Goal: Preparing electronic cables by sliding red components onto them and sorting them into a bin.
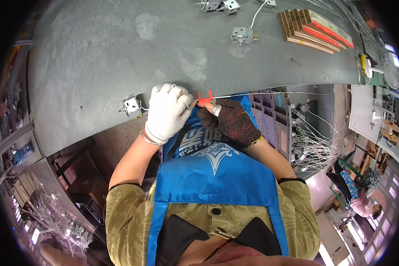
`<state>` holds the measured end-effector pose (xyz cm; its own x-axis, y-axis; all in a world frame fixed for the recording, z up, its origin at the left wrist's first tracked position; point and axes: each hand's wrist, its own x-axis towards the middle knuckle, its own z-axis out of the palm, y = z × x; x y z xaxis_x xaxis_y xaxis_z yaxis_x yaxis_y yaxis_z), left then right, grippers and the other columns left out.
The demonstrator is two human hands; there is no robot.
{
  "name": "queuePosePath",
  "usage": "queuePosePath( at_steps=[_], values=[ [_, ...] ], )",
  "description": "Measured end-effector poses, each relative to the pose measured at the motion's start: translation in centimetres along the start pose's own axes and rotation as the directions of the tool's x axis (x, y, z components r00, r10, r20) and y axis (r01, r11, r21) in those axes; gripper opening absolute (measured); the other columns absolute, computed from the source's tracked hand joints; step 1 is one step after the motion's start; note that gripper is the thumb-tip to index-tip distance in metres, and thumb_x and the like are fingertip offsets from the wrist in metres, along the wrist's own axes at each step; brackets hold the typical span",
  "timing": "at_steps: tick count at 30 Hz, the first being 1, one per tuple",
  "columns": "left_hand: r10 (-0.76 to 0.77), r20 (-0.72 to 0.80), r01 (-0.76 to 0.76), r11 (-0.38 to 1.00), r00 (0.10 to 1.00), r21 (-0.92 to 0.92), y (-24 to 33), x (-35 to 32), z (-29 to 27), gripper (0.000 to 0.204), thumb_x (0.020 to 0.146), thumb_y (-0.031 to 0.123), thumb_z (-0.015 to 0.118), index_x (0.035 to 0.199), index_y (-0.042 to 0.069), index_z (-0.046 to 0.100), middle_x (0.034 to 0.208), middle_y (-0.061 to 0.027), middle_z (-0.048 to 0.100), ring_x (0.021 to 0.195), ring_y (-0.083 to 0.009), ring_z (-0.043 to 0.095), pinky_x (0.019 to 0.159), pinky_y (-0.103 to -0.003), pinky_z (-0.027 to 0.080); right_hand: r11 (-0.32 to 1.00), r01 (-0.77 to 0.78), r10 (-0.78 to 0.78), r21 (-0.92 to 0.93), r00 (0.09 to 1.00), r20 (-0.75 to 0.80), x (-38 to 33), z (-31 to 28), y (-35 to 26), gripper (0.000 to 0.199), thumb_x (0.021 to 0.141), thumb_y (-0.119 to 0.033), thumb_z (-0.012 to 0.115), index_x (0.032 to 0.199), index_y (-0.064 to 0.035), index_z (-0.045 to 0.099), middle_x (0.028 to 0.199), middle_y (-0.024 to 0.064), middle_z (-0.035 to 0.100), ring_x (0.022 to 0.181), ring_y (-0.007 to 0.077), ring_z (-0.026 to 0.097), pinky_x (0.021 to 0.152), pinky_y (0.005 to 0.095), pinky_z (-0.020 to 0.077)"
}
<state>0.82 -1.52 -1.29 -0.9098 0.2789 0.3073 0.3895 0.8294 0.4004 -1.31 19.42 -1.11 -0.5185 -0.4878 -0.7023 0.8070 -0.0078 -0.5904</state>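
Note:
A thin white wire [270, 93] runs from a small silver metal box with a shaft, resembling a thermostat [131, 105], at the table's front edge. It passes through my left hand [168, 111], which wears a white glove and is closed on it. Just right of those fingers, a small red plastic piece [205, 101] with two upright prongs sits on the wire. My right hand [235, 122], in a dark knitted glove with fingertips showing, pinches this red piece. Beyond it the wire stretches out to the right.
Another metal box [241, 35] with a wire lies farther back on the grey table [97, 57], near stacked wooden boards [314, 31]. More boxes [219, 5] sit at the far edge. Wired parts hang in bunches [312, 142] at the right; another person [363, 204] is beyond.

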Motion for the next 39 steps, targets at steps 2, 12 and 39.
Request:
queuePosePath(
  at_steps=[2, 12, 39],
  values=[
    [0.002, -0.002, -0.002, 1.0, 1.0, -0.001, -0.1, 0.0, 0.1, 0.013, 0.073, 0.018, 0.075, 0.082, 0.015, 0.067, 0.087, 0.0003, 0.061, 0.088, -0.0233, 0.057, 0.081, -0.04, 0.041, 0.999, 0.027, -0.027, 0.027, 0.999, 0.025, 0.1, -0.3, 0.2, 0.033, 0.096, -0.029, 0.064, 0.114, -0.0014, 0.068, 0.093, 0.0088, 0.07, 0.081, 0.0171, 0.066, 0.07, 0.0303, 0.0532],
    [0.042, 0.049, -0.045, 0.997, 0.998, 0.056, 0.1, 0.5, 0.0, 0.018, 0.074, 0.014, 0.069, 0.089, 0.022, 0.074, 0.086, 0.0043, 0.061, 0.086, -0.0212, 0.059, 0.082, -0.039, 0.044, 0.999, -0.01, 0.009, 0.048, 1.0, 0.007, -0.5, -0.1, 0.0, 0.034, 0.097, -0.029, 0.062, 0.115, -0.0007, 0.067, 0.095, 0.0088, 0.071, 0.086, 0.0172, 0.067, 0.076, 0.0305, 0.0538],
    [0.172, 0.282, -0.143, 0.983, 0.944, -0.119, -0.5, 3.2, -1.8, 0.016, 0.078, 0.013, 0.068, 0.093, 0.014, 0.072, 0.088, -0.0034, 0.062, 0.084, -0.0255, 0.061, 0.076, -0.036, 0.048, 0.76, 0.523, -0.464, 0.387, 0.853, -0.24, -6.2, -11.3, -1.6, 0.029, 0.093, -0.034, 0.067, 0.112, -0.012, 0.066, 0.11, 0.0056, 0.065, 0.078, 0.0174, 0.055, 0.061, 0.0312, 0.0447]
  ],
)
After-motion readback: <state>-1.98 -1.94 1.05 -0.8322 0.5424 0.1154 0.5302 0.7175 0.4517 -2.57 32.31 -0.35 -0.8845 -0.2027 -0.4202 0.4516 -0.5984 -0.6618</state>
